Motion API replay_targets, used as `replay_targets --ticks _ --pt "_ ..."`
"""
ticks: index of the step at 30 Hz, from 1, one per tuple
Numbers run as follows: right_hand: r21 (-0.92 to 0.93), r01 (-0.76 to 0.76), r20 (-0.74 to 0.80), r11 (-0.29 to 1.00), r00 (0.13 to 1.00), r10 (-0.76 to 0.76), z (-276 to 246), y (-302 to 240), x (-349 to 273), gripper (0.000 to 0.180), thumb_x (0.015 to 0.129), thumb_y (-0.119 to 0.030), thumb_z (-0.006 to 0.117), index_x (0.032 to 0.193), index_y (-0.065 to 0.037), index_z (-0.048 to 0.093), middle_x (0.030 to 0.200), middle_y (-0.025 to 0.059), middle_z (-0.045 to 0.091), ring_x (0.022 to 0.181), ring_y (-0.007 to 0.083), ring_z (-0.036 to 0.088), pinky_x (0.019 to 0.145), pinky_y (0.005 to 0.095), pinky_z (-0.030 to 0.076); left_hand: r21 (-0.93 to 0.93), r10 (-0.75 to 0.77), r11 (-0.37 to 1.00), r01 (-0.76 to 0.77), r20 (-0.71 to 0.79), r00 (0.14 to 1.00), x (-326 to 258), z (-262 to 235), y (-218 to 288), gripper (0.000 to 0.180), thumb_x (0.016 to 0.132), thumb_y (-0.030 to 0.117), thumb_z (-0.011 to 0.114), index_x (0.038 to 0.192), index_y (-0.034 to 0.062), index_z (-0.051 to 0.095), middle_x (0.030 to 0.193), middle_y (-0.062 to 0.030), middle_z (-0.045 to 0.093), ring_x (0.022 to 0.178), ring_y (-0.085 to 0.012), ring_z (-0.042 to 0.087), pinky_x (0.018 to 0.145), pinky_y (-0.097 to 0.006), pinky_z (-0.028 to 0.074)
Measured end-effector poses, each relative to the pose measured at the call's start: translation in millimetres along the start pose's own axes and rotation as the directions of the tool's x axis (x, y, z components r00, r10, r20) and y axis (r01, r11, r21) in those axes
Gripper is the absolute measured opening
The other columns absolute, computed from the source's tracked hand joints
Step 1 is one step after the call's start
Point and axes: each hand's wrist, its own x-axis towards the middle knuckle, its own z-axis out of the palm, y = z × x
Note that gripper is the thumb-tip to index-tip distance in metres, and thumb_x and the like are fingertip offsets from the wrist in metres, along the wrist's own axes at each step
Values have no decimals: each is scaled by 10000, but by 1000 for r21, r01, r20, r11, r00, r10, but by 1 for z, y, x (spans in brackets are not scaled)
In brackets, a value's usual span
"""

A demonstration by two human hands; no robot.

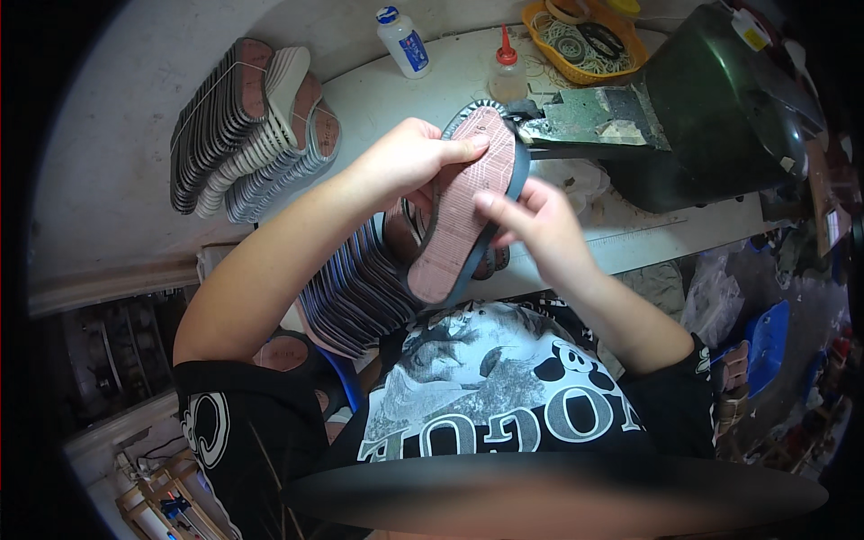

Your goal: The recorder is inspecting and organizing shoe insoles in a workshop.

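Both hands grip a shoe insole (454, 216) with a pinkish, ribbed face and a dark rim, its toe end tilted away from me. My left hand (421, 160) is closed on its upper left side, thumb lying across the pink face. Lower down on the opposite edge, my right hand (538, 220) pinches it between thumb and fingers. The toe end is close beside the tip of a green machine arm (594, 117); I cannot tell whether they touch. Some fingers of both hands are hidden behind the insole.
Bundled stacks of insoles (220, 126) stand at the far left, and another stack (355, 292) lies under my left forearm. A red-capped bottle (508, 76), a white bottle (405, 45) and a yellow basket (544, 56) of cord sit at the back. The green machine body (720, 99) blocks the right.
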Motion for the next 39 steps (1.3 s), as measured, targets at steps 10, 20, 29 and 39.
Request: replay_targets --ticks 10,20,29,39 --pt "83 60 77 995 995 -67 -24 -8 16 227 898 -179 616 985 29 644 877 33 662 765 69 593 699 220 488 60 -13 998 6 120 993 -4 -11 -2 431 808 399 712 709 1 579 529 -43 579 425 -101 579 432 -245 514" --pt "151 -216 145 965 970 194 -21 4 -23 272 897 -223 619 991 32 629 851 95 671 725 133 659 630 227 537 -114 92 988 -107 -128 988 18 -12 -11 400 762 389 758 727 30 586 453 37 469 340 -39 434 408 -198 441" --pt "344 -127 1 930 991 135 3 -8 -7 250 907 -200 583 940 48 592 757 132 652 596 152 648 556 248 533 526 63 850 -11 -81 995 50 -53 34 670 756 552 689 1002 -58 559 909 -170 643 773 -242 652 645 -298 531" --pt "442 -18 -66 897 996 53 12 -8 16 322 939 -252 561 1060 46 585 913 149 669 766 174 682 660 244 537 584 345 355 -730 644 683 88 -46 64 549 641 423 799 978 33 608 1043 -137 563 1050 -282 482 856 -356 402"
